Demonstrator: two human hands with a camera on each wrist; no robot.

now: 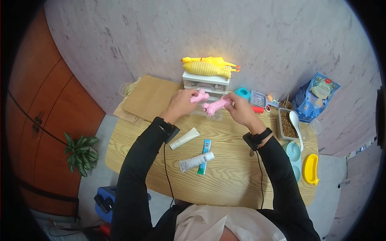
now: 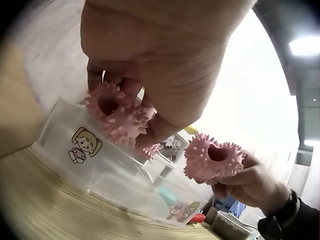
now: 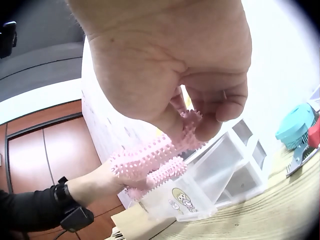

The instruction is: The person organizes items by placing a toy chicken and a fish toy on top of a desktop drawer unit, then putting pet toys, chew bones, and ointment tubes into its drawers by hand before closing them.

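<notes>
The left hand (image 1: 180,106) pinches one spiky pink bone (image 1: 200,96) and the right hand (image 1: 243,110) grips a second bone (image 1: 214,106), whose long axis slants leftward toward the first, both held above the pulled-out clear drawer (image 2: 107,167).

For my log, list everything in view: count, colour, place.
Table: 1, tan, centre
Spiky toys: 2, pink, held
Drawers: 1 unit, white, back
Long toys: 2, yellow, atop drawers
Paper bags: uncounted, brown, back left
Tubes: 2, white, table middle
Pack: 1, blue, under tube
Brush: 1, turquoise, near drawers
Scoop: 1, lilac, beside brush
Kibble tub: 1, clear, right
Spoon: 1, white, on tub
Pouch: 1, blue, back right
Double bowl: 1, teal, right
Dish: 1, yellow, right
Plant: 1, green, left
Cabinet: 1, brown, left
Others: unclear
Left hand, right hand: 2, bare, centre
Sleeves: 2, black, forearms
</notes>
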